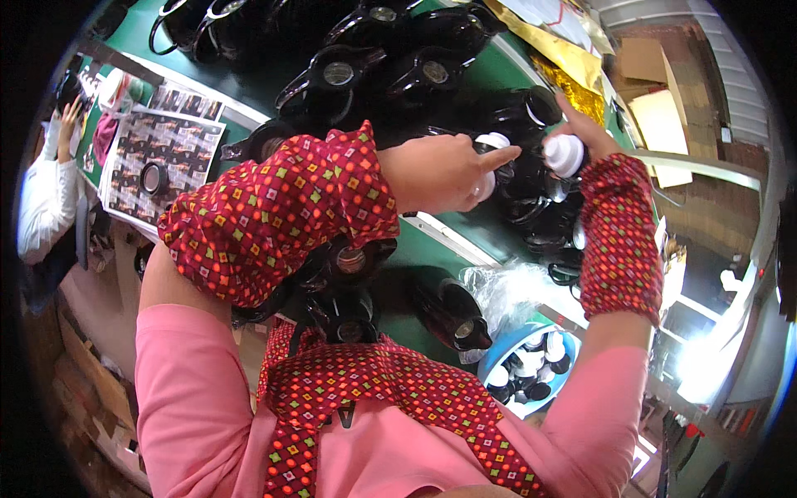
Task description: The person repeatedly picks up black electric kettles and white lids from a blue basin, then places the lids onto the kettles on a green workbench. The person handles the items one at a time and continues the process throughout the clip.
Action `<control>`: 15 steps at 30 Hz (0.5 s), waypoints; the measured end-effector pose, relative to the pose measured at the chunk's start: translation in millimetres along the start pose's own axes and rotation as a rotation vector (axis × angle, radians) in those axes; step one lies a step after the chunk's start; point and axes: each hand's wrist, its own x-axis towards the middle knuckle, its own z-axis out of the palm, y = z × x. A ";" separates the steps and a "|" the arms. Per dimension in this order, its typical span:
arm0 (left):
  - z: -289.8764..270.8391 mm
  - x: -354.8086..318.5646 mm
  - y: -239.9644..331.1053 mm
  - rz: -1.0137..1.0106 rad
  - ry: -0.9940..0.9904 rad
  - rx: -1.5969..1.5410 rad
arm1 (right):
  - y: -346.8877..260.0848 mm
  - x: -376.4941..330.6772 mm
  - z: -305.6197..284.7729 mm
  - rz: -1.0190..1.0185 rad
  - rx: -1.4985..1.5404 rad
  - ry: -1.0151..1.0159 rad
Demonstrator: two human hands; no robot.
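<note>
My left hand (440, 173) reaches in from the left, index finger stretched out and the other fingers curled round a white stopper (485, 187). White also shows above that finger; whether it is the same piece, I cannot tell. My right hand (588, 133) is closed round another white stopper (564, 155) with a stepped round top, thumb pointing up. Both are over a crowd of glossy black jugs (433, 73), several lying with round bases showing. Other black jugs (455, 315) lie close to my body. The jug necks under my hands are partly hidden.
A blue basin (488, 365) of white and black stoppers stands by my right side, with clear plastic film (498, 290) beside it. Printed sheets (170, 153) bearing a dark ring (154, 178) lie left. Gold foil (573, 87) and cardboard (643, 60) are far right. Another person's sleeve (50, 203) shows far left.
</note>
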 end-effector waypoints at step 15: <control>-84.2 -49.8 -82.4 -0.132 0.566 0.702 | -102.3 7.0 196.9 -1.455 -1.069 0.696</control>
